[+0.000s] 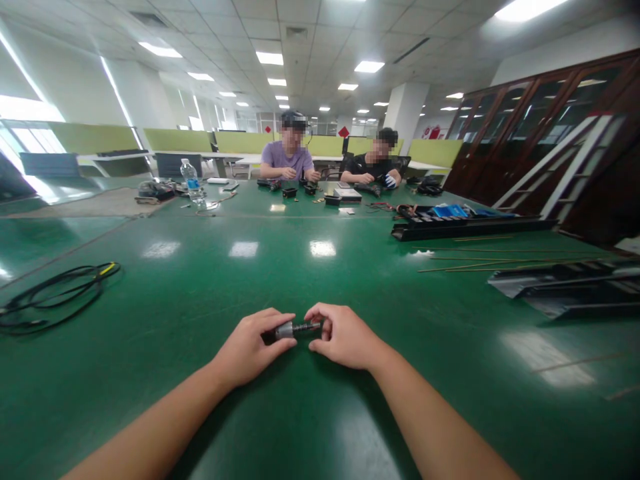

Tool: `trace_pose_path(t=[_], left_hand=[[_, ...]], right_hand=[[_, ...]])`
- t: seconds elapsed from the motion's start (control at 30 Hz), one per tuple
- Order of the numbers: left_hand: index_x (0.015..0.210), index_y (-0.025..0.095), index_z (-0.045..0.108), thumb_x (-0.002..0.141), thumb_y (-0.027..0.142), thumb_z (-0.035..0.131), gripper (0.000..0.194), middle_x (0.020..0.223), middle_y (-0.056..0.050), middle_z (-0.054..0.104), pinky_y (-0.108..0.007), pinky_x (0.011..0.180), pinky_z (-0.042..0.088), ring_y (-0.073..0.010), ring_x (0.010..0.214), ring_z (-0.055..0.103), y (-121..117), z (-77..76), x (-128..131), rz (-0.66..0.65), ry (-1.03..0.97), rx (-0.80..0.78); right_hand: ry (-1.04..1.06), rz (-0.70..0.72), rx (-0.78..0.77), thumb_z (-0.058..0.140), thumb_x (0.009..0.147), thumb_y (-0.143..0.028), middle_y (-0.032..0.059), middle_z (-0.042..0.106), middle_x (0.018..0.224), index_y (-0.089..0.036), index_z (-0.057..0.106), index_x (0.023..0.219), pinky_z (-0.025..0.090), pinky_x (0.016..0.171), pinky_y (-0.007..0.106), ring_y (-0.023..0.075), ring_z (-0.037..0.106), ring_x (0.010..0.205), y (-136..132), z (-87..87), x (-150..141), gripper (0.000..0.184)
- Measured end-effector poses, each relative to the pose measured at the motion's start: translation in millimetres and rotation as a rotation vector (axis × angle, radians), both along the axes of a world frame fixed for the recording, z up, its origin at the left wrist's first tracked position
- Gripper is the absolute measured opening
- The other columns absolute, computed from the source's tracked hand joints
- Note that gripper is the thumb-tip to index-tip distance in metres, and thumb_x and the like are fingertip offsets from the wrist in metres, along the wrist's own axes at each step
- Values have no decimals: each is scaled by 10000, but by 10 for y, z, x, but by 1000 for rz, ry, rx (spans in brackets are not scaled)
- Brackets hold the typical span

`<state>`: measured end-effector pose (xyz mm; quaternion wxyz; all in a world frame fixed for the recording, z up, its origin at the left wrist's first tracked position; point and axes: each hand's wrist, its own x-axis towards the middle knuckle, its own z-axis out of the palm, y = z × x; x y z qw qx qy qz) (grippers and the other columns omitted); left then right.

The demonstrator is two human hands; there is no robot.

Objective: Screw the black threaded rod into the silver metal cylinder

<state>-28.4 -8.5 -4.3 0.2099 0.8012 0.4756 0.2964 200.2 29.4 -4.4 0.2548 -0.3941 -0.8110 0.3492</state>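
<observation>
A small grey metal cylinder with a thin shaft (285, 331) lies sideways just above the green tabletop, its shaft pointing right. What looks like a coil or ridges runs along the shaft; its exact kind I cannot make out. My left hand (253, 343) grips the cylinder's thick end between thumb and fingers, which hide part of it. Curved around the shaft's tip is my right hand (345, 337), with thumb and forefinger apart. Whether a finger of it touches the tip is unclear.
A coiled black cable (60, 293) lies at left. Black metal channels (575, 287) and thin rods (465, 260) are at right. Across the green table (200, 280) stands a water bottle (193, 181). Two people (287, 157) sit at the far edge among dark parts.
</observation>
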Motion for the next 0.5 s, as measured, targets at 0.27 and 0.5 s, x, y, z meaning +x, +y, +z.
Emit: trace_pose_path(t=[0.27,0.5], left_hand=[[1124,251,672,835,293,729,297,980,-15,685,-286,820,457,-175,891,619,-16,-12,19,-9,-23,9],[1089,247,686,839,322,725,264,929,-19,676,-278,784,455,-174,848,609,-39,16,25,-34,-16,11]], right_hand=[[-17,17,62,727,686,-168,-13,673,868,-225,665,1040,441,609,228,117,574,655,-48,34,-32,364],[-23,30,118,697,732,-180,1,682,851,-217,697,986,449,658,246,141,592,714,-73,58,-57,257]])
